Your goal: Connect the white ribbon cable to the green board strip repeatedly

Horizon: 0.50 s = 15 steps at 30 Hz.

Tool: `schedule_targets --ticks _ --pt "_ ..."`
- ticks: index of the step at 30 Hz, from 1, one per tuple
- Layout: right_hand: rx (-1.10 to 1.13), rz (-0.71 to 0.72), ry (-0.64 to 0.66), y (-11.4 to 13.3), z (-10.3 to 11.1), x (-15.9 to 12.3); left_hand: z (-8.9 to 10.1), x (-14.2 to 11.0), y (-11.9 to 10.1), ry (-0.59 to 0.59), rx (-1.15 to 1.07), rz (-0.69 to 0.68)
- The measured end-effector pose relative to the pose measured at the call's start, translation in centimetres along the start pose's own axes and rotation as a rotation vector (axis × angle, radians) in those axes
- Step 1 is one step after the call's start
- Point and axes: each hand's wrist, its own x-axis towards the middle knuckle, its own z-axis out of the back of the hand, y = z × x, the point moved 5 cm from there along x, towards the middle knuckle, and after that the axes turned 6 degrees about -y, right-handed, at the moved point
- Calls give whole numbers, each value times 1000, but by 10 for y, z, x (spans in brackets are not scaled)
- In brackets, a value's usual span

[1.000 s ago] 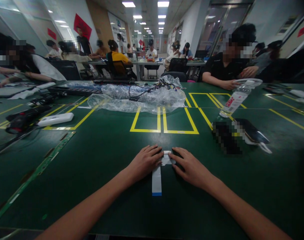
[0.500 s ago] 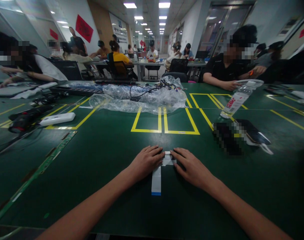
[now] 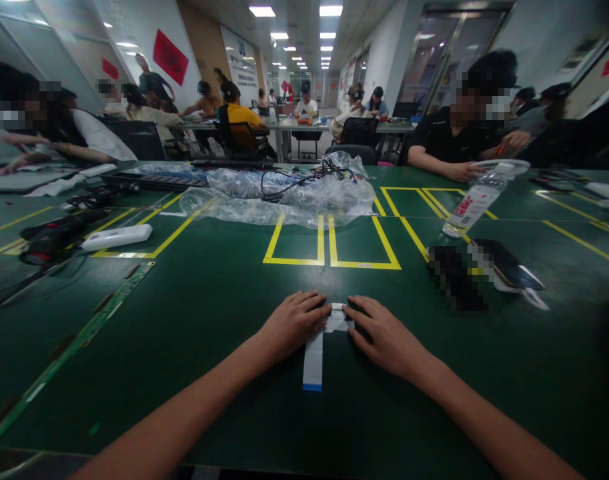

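Note:
A white flat ribbon cable (image 3: 313, 365) with a blue end lies on the green tabletop in front of me. Its far part bends to the right and shows as a white piece between my hands. Over its left side rests my left hand (image 3: 295, 321), fingers stretched out and flat, hiding part of the bend. My right hand (image 3: 384, 333) lies from the other side with fingers spread, the index fingertip touching the far edge of the white piece. Neither hand wraps around the cable. What lies under the fingertips is hidden.
A long green circuit board strip (image 3: 91, 323) lies at left, near a white handheld device (image 3: 117, 237) and black gear (image 3: 54, 237). Clear plastic wrap (image 3: 284, 197) with cables is ahead. A bottle (image 3: 474, 203) and phone (image 3: 507, 260) are at right; a person sits beyond.
My hands and the ribbon cable keep almost the same place. The view has shifted very slightly. In the background a standing person has moved.

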Motion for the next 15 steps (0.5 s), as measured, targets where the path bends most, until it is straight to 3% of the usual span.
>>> schedule_targets --ticks 9,15 --pt "19 -11 -1 1 3 0 1 -2 2 -11 2 14" --pt "28 -17 20 -3 3 -1 20 -26 23 93 48 207"
